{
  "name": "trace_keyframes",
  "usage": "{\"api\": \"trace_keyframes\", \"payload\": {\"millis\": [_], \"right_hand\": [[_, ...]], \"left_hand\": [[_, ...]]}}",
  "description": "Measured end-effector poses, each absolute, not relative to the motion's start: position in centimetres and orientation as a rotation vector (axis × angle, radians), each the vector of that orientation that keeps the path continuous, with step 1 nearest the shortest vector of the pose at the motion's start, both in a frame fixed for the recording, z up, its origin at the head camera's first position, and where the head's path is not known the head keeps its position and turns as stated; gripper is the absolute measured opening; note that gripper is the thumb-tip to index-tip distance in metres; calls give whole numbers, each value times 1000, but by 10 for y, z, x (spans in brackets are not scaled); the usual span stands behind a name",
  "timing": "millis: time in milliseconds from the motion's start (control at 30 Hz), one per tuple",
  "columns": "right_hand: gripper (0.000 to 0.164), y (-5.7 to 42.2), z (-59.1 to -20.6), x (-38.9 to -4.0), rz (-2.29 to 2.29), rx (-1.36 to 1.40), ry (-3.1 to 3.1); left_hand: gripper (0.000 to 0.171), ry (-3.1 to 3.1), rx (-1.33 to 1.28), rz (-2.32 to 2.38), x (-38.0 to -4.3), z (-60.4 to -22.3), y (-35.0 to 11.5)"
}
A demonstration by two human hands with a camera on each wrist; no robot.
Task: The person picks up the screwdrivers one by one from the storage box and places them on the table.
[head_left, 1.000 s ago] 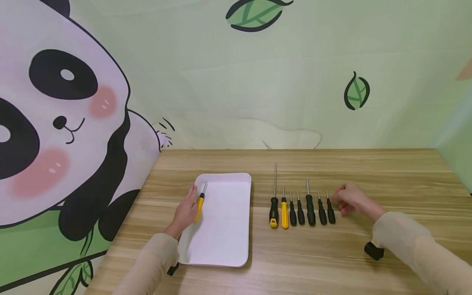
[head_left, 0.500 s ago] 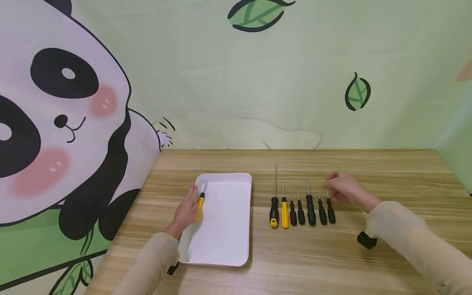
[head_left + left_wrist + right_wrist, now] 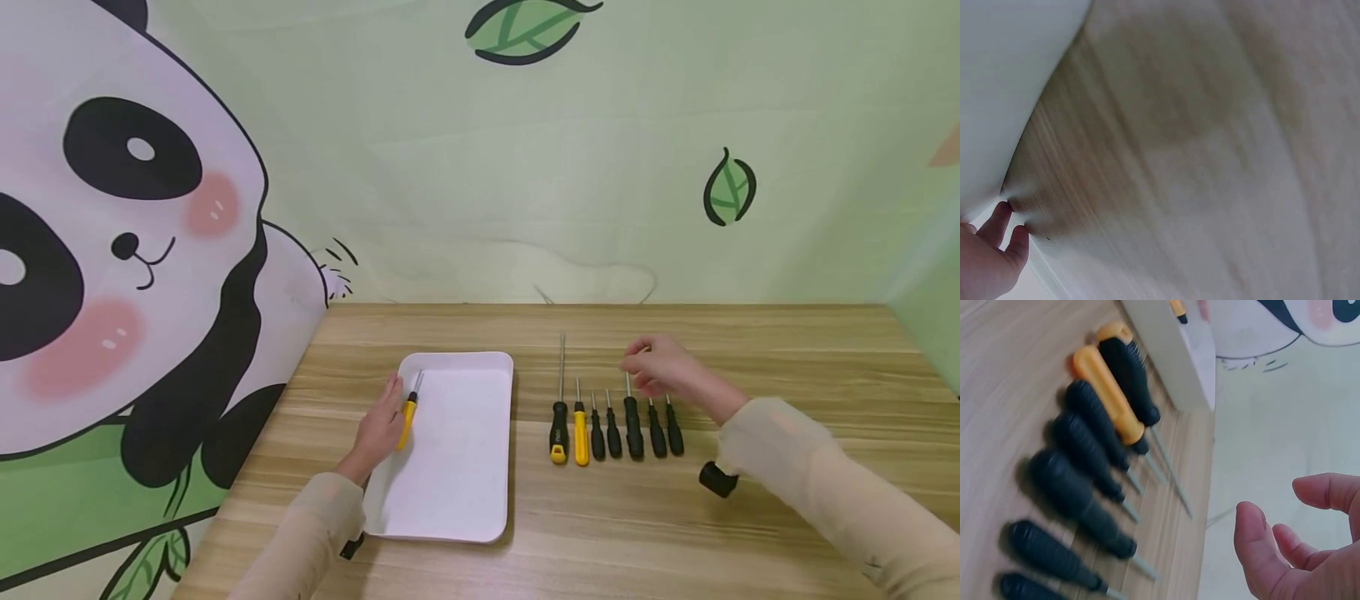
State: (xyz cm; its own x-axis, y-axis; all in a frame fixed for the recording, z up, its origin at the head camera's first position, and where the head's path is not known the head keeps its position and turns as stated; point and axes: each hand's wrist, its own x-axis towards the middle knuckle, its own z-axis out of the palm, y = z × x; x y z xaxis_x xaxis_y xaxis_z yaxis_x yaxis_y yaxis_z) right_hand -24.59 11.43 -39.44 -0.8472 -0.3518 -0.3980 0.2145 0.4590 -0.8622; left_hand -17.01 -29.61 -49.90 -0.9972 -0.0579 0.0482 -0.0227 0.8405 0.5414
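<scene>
My left hand (image 3: 378, 429) rests at the left rim of a white tray (image 3: 501, 450), fingers extended along it. In the left wrist view, fingertips (image 3: 1017, 240) show low on the left. A yellow-handled screwdriver (image 3: 407, 421) lies in the tray beside this hand. My right hand (image 3: 663, 367) hovers over the row of screwdrivers, near the shaft of the larger black screwdriver (image 3: 633, 429), covering its tip and parts of the two black screwdrivers (image 3: 657, 435) to its right. The right wrist view shows thumb and fingers apart, holding nothing.
Left of the larger black one lie two small black screwdrivers (image 3: 613, 435), a yellow screwdriver (image 3: 581, 435) and a long black-and-yellow screwdriver (image 3: 558, 433). All sit on a wooden table (image 3: 600, 533). Behind it hangs a pale green backdrop (image 3: 622, 167) with a panda print.
My right hand has moved left, and slightly away from me, from the right end of the row to above the larger black screwdriver. My left hand and the tray have stayed in place.
</scene>
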Motion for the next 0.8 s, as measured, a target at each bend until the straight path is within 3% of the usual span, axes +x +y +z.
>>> {"api": "trace_keyframes", "payload": {"millis": [800], "right_hand": [[39, 36, -396, -234, -1552, -212, 1949]], "left_hand": [[54, -2960, 58, -879, -169, -497, -295]]}}
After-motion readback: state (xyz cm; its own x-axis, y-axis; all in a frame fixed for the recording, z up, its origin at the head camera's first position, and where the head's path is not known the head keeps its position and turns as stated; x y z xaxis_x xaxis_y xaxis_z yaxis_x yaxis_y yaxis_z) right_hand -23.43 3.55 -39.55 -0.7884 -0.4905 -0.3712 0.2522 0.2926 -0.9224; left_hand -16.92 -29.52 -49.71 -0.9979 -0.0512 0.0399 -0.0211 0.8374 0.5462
